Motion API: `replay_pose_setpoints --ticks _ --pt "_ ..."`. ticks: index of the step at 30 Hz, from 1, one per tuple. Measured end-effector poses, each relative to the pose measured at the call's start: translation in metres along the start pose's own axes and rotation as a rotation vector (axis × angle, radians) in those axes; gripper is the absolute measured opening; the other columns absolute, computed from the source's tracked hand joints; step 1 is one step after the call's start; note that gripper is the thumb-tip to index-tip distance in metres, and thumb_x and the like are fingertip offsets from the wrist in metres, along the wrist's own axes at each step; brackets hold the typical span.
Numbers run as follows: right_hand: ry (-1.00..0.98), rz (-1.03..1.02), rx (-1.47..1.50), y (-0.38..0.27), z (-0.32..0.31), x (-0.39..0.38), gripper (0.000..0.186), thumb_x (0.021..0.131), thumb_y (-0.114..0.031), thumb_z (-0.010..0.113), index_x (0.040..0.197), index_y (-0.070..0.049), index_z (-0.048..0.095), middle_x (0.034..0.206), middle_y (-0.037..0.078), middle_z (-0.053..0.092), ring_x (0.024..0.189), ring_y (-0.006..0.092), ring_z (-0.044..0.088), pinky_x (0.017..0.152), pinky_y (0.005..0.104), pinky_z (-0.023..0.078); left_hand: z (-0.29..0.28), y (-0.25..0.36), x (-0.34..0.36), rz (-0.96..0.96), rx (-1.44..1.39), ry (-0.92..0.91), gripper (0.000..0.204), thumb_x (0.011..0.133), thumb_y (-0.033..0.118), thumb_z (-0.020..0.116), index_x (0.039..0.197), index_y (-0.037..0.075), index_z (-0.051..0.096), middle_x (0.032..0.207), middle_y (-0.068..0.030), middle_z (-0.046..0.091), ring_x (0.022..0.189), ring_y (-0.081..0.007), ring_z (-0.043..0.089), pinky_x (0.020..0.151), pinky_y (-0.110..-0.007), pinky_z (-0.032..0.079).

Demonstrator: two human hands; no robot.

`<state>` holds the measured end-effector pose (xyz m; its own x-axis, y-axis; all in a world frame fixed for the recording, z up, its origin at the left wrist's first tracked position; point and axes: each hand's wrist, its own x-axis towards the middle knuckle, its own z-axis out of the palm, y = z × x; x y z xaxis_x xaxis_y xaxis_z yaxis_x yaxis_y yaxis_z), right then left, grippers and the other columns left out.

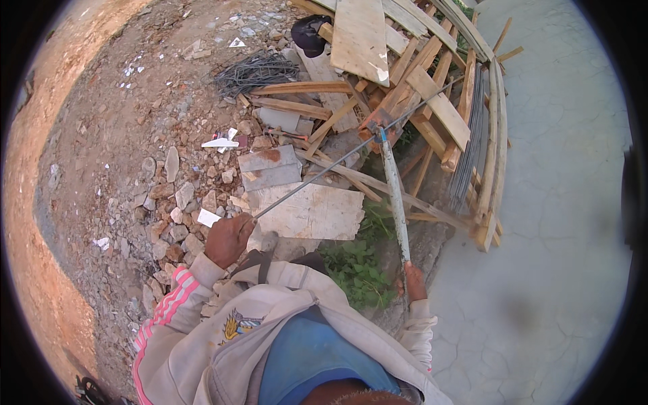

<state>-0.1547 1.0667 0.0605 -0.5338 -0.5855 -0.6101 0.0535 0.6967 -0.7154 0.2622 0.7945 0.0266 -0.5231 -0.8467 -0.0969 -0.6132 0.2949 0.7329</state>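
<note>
My left hand [228, 239] is closed round the near end of a thin grey steel rod [317, 177]. That rod slants away to the right, over the lumber pile. Closed on the lower end of a long, worn white pipe handle [393, 182] is my right hand [414, 281], partly hidden behind the pipe. The handle's far end, with a bit of blue on it, meets the rod beside a rusty orange metal piece [380, 121]. Whether the handle grips the rod there, I cannot tell. Below the rod, a weathered pale board [310, 210] lies on the ground.
Planks and timber offcuts [439, 111] are heaped at the far right beside a bundle of thin grey rods [472, 152]. Tangled wire [255, 73] and a dark cap [310, 35] lie farther off. Broken stones [183, 196] cover the left; a cracked concrete slab [540, 270] spans the right.
</note>
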Motion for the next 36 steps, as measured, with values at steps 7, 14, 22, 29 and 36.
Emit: replay_pose_setpoints --ticks 7,14,22,29,36 --pt "0.000 0.078 0.045 -0.004 0.018 -0.011 0.043 0.100 -0.054 0.046 0.089 -0.013 0.053 0.059 0.003 0.049 0.044 0.0130 0.046 0.042 0.0293 0.037 0.003 -0.004 0.001 0.034 -0.023 -0.002 0.023 0.095 0.022 0.055 0.086 0.003 0.064 0.071 -0.0222 0.062 0.066 -0.0430 0.061 0.060 -0.050 0.048" --pt "0.019 0.013 0.105 0.014 0.041 -0.016 0.040 0.100 -0.047 0.052 0.092 -0.008 0.057 0.062 0.002 0.052 0.047 0.0116 0.047 0.044 0.0278 0.038 0.000 -0.010 0.006 0.002 -0.031 -0.036 0.025 0.097 0.022 0.054 0.086 0.001 0.064 0.074 -0.0196 0.063 0.069 -0.0397 0.061 0.063 -0.046 0.047" --pt "0.236 -0.052 -0.212 0.140 0.033 -0.120 0.037 0.091 -0.038 0.070 0.095 -0.003 0.060 0.071 0.004 0.057 0.060 0.0138 0.056 0.053 0.0302 0.045 -0.008 -0.041 0.020 0.227 -0.043 -0.078 0.027 0.097 0.025 0.053 0.089 0.002 0.065 0.071 -0.0161 0.062 0.065 -0.0303 0.061 0.064 -0.041 0.048" --pt "0.820 -0.075 -0.843 0.213 0.057 -0.168 0.042 0.085 -0.043 0.072 0.093 -0.003 0.064 0.081 0.023 0.066 0.070 0.0428 0.062 0.061 0.0514 0.048 -0.021 -0.039 0.023 0.014 -0.102 -0.296 0.030 0.101 0.028 0.053 0.098 0.003 0.069 0.069 -0.0005 0.056 0.063 -0.0108 0.050 0.060 -0.031 0.044" --pt "0.915 -0.084 -0.833 0.223 0.065 -0.161 0.029 0.081 -0.034 0.072 0.090 -0.006 0.068 0.079 0.021 0.067 0.072 0.0428 0.064 0.062 0.0523 0.049 -0.034 -0.063 -0.007 0.169 -0.049 -0.284 0.032 0.099 0.029 0.054 0.090 0.000 0.065 0.069 -0.0042 0.055 0.064 -0.0134 0.049 0.060 -0.034 0.042"
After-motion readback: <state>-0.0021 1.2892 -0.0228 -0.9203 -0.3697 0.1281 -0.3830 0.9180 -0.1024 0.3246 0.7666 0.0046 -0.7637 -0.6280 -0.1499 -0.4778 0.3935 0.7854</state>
